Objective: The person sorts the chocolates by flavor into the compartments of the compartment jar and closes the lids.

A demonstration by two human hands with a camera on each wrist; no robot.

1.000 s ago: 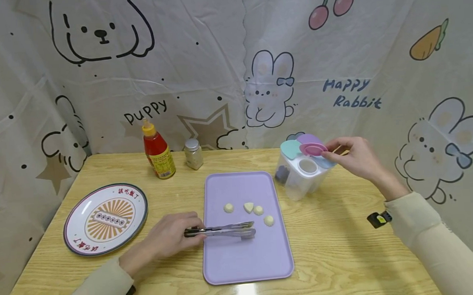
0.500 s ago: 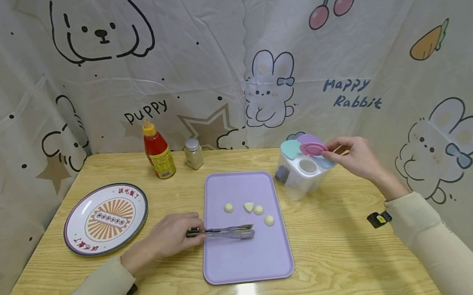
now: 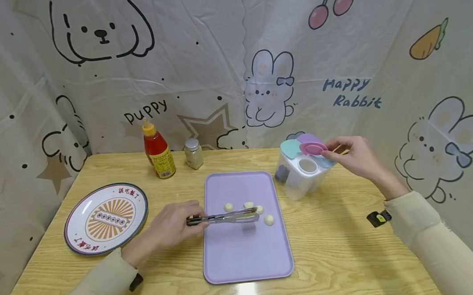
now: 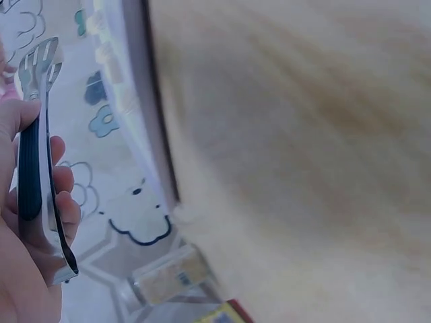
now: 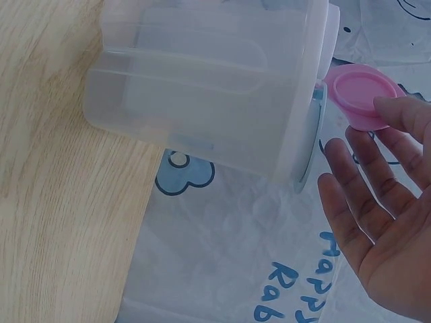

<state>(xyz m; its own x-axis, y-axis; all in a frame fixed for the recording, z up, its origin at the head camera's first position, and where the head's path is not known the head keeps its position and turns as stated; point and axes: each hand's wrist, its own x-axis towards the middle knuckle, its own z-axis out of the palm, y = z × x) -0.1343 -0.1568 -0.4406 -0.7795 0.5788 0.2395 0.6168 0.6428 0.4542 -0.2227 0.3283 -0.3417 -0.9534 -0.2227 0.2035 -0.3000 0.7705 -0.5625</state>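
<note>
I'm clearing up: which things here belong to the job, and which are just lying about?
Likely in use: tongs in left hand, pink lid in right hand, container, lilac tray, pale pieces.

Seemingly idle: plate, red bottle, capped jar.

Metal tongs apparently hang above the tray, the pink lid open.

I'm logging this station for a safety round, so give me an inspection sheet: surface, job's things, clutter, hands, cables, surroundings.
Surface: wooden table, tray on it.
Job's things: tongs, tips over the tray; four white pieces on the tray; container, pink lid open.
Clutter: plate, bottle, jar on the table.
Hands: left hand grips the tongs; right hand pinches the pink lid.
Cables: nothing seen.
Surroundings: printed cloth behind the table.
</note>
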